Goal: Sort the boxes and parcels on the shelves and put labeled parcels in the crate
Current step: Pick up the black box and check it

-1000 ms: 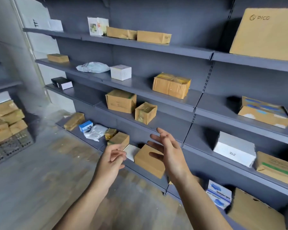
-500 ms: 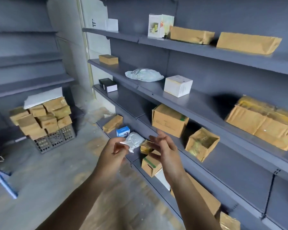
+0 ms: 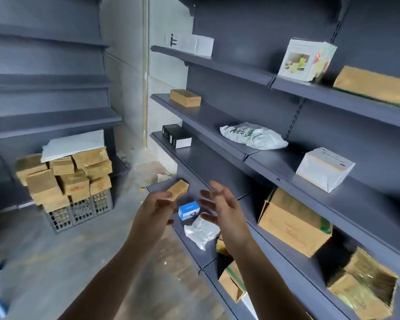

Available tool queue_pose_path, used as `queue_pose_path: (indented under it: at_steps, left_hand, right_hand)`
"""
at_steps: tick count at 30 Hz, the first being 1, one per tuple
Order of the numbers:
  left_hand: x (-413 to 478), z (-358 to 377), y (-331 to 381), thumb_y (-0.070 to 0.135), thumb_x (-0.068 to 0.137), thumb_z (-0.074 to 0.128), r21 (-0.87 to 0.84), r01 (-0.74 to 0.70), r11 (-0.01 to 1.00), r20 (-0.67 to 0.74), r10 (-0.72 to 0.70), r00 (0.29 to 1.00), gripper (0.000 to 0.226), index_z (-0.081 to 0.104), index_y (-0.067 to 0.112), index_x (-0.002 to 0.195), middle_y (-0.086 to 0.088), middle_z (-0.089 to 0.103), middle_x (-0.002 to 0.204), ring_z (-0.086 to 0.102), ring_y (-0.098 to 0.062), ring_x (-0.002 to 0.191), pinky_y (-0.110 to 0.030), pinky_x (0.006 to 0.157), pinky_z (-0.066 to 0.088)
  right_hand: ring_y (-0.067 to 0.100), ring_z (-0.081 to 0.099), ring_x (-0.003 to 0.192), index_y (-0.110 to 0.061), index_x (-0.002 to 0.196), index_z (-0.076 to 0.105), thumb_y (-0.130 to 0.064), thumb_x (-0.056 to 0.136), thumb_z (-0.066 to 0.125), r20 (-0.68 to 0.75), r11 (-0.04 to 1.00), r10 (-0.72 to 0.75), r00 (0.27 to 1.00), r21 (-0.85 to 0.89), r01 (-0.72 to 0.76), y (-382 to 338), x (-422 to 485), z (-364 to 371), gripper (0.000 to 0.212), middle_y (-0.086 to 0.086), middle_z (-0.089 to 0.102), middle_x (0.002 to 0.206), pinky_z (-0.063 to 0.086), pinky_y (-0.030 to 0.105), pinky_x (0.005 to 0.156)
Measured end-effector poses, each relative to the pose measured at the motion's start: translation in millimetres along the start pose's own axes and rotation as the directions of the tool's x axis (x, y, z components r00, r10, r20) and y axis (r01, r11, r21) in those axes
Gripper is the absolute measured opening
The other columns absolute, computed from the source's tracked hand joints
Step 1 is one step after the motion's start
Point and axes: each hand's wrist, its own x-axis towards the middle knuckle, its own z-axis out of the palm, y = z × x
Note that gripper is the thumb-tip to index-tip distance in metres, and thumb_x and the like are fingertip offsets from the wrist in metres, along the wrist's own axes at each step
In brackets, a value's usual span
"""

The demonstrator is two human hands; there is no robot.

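Both hands empty after view swung left vs 1 s ago: left hand (image 3: 157, 209) fingers loosely curled, right hand (image 3: 219, 211) fingers spread, hovering over blue box (image 3: 188, 210) & clear bag (image 3: 201, 229) on low shelf (image 3: 194, 252); crate (image 3: 79, 213) on floor well left, so next pick prob. imminent.

You have one view only, worn on your head, facing forward and down along the shelves (image 3: 206, 162) that run off on your right. Your left hand (image 3: 154, 209) and right hand (image 3: 219, 209) sit mid-frame, near the lens. The crate (image 3: 79, 211) sits farther off, low at left. The lower right corner seems smeared, perhaps by motion.
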Motion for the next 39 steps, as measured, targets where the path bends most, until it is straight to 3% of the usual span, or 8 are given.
queue_pose_path:
  at_steps: [3, 5, 10, 17, 21, 33, 36, 39]
  left_hand:
    - [63.1, -32.9, -2.5, 0.011, 0.098, 0.056, 0.015, -0.022, 1.0, 0.053, 0.021, 0.998, 0.009, 0.058, 0.014, 0.106, -0.011, 0.066, 0.1, 0.066, -0.026, 0.093, -0.037, 0.078, 0.056]
    - [103.9, -51.3, -2.7, 0.012, 0.097, 0.056, 0.034, -0.036, 0.999, 0.114, 0.032, 0.993, 0.01, 0.057, 0.018, 0.104, -0.009, 0.065, 0.1, 0.066, -0.022, 0.092, -0.031, 0.075, 0.056]
    - [194.3, -83.0, -5.4, 0.003, 0.094, 0.057, 0.063, -0.09, 0.994, 0.199, 0.076, 0.977, 0.018, 0.057, 0.019, 0.1, -0.002, 0.064, 0.094, 0.063, -0.01, 0.084, -0.012, 0.061, 0.052]
    - [312.9, -89.5, -30.7, 0.008, 0.096, 0.056, 0.136, -0.085, 0.987, 0.285, 0.043, 0.958, 0.013, 0.056, 0.013, 0.109, -0.011, 0.064, 0.104, 0.064, -0.026, 0.098, -0.041, 0.086, 0.056]
    - [395.0, -77.8, -51.9, 0.008, 0.095, 0.056, 0.178, -0.084, 0.98, 0.302, 0.027, 0.953, 0.016, 0.055, 0.015, 0.11, -0.009, 0.064, 0.106, 0.063, -0.025, 0.101, -0.045, 0.091, 0.055]
    - [616.3, -18.3, -81.7, 0.004, 0.091, 0.054, 0.456, -0.092, 0.885, 0.431, -0.129, 0.893, 0.032, 0.053, 0.006, 0.123, -0.006, 0.059, 0.105, 0.058, -0.021, 0.097, -0.038, 0.085, 0.051]
    - [664.0, -1.7, -100.0, 0.005, 0.09, 0.059, 0.525, -0.176, 0.833, 0.504, -0.138, 0.853, 0.038, 0.052, 0.005, 0.127, -0.012, 0.059, 0.119, 0.056, -0.017, 0.1, -0.026, 0.081, 0.045]
    - [716.0, 13.1, -119.3, 0.007, 0.088, 0.061, 0.578, -0.221, 0.786, 0.54, -0.166, 0.825, 0.047, 0.05, 0.01, 0.133, -0.009, 0.052, 0.13, 0.056, -0.018, 0.108, -0.027, 0.089, 0.046]
  right_hand:
    - [0.024, 0.071, 0.09, -0.018, 0.122, 0.059, -0.026, 0.103, 0.05, -0.05, 0.999, -0.03, 0.998, 0.041, 0.032, -9.9, 48.3, 51.0, 0.023, 0.005, 0.072, 0.103, 0.059, 0.033, 0.078]
    - [0.029, 0.068, 0.082, -0.014, 0.127, 0.055, -0.024, 0.103, 0.05, -0.052, 0.998, -0.044, 0.998, 0.045, 0.047, -17.7, 78.8, 83.5, 0.027, -0.001, 0.071, 0.088, 0.058, 0.029, 0.068]
    - [0.011, 0.068, 0.069, -0.015, 0.129, 0.056, -0.021, 0.103, 0.05, -0.09, 0.998, -0.042, 0.995, 0.042, 0.046, -17.1, 150.0, 140.1, 0.028, -0.007, 0.073, 0.084, 0.057, 0.027, 0.062]
    - [0.01, 0.071, 0.098, -0.018, 0.132, 0.054, -0.025, 0.104, 0.047, -0.197, 1.0, -0.024, 0.98, 0.009, 0.026, 10.0, 256.1, 168.7, 0.03, 0.0, 0.07, 0.117, 0.057, 0.036, 0.086]
    - [0.004, 0.071, 0.095, -0.021, 0.131, 0.054, -0.029, 0.104, 0.045, -0.206, 0.999, -0.043, 0.978, 0.012, 0.046, 33.5, 333.2, 173.3, 0.03, -0.003, 0.068, 0.117, 0.058, 0.027, 0.08]
    - [0.006, 0.069, 0.093, -0.021, 0.135, 0.051, -0.024, 0.103, 0.047, -0.267, 0.994, 0.1, 0.958, 0.072, -0.084, 93.0, 522.6, 167.3, 0.032, -0.003, 0.066, 0.116, 0.057, 0.02, 0.071]
    - [0.007, 0.069, 0.094, -0.022, 0.133, 0.052, -0.022, 0.103, 0.048, -0.303, 0.991, 0.135, 0.943, 0.057, -0.124, 107.2, 547.4, 163.8, 0.03, 0.0, 0.066, 0.117, 0.057, 0.018, 0.067]
    - [0.009, 0.069, 0.096, -0.027, 0.125, 0.053, -0.023, 0.103, 0.048, -0.363, 0.981, 0.191, 0.912, 0.061, -0.181, 118.8, 566.4, 168.1, 0.023, -0.002, 0.067, 0.113, 0.057, 0.018, 0.066]
